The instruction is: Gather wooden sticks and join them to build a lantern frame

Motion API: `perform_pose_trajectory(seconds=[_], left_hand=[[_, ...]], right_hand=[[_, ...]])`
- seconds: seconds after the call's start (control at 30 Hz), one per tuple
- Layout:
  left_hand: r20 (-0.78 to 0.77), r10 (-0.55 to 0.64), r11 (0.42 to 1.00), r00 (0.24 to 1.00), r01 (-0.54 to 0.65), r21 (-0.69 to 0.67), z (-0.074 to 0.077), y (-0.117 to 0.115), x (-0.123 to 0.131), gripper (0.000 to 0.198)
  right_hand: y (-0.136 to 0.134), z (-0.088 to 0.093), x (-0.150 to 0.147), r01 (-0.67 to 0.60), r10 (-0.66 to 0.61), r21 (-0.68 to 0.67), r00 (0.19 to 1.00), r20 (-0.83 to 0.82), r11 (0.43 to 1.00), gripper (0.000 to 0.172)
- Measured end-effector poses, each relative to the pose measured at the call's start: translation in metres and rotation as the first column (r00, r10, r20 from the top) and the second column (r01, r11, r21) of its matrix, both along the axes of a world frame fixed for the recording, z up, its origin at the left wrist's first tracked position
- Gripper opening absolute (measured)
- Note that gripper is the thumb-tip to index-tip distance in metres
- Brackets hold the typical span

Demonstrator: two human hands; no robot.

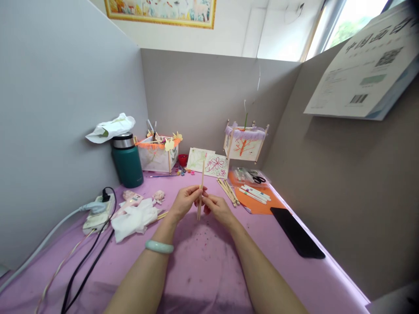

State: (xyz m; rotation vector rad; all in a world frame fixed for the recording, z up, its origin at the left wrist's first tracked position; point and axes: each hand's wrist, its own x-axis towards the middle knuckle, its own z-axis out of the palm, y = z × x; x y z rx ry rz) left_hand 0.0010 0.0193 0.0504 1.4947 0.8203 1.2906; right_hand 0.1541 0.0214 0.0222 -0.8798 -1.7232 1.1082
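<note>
Above the middle of the purple cloth, my left hand (pixel 186 201) pinches slim wooden sticks (pixel 202 173), held nearly upright. One stick rises past my fingertips and lower ends show beneath them; how many there are I cannot tell. My right hand (pixel 218 210) closes on the same sticks from the other side, its thumb and fingertips meeting those of my left hand. The fingers partly hide where the sticks come together. To the right of my hands lies a bundle of similar wooden sticks (pixel 228 192) with darker ends.
At left stand a green flask (pixel 127 163) and a power strip (pixel 94 218) with trailing cables, near crumpled tissue (pixel 134 220). Behind are a decorated box (pixel 153 159), drawn cards (pixel 216 165) and a hanging paper lantern (pixel 244 146). White markers (pixel 253 194) and a black phone (pixel 297 232) lie right.
</note>
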Motion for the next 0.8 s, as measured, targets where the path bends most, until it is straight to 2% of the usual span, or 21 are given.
perform_pose_trajectory(seconds=[0.17,0.3,0.4,0.63,0.8], left_hand=[[-0.017,0.006,1.000,1.000,-0.006,0.010,0.000,-0.001,0.000,0.034],[-0.014,0.041,0.999,0.999,-0.041,0.021,-0.001,-0.002,0.001,0.029],[0.027,0.028,1.000,0.999,-0.028,0.005,-0.001,-0.003,0.002,0.027],[0.197,-0.066,0.994,0.978,0.082,-0.074,-0.008,-0.005,0.013,0.028],[0.342,-0.097,0.988,0.934,0.133,-0.082,-0.011,-0.007,0.018,0.032]], right_hand=[[0.001,-0.006,0.002,-0.040,0.023,0.091,0.984,0.177,0.995,0.015],[0.002,-0.016,-0.004,-0.013,-0.026,0.147,0.966,0.256,0.989,0.015],[0.002,-0.017,-0.005,-0.003,-0.020,0.096,0.969,0.246,0.995,0.016],[-0.001,-0.015,-0.005,-0.026,0.040,-0.082,0.984,0.172,0.996,0.015],[0.004,-0.025,-0.006,-0.062,0.074,-0.099,0.990,0.119,0.993,0.019]])
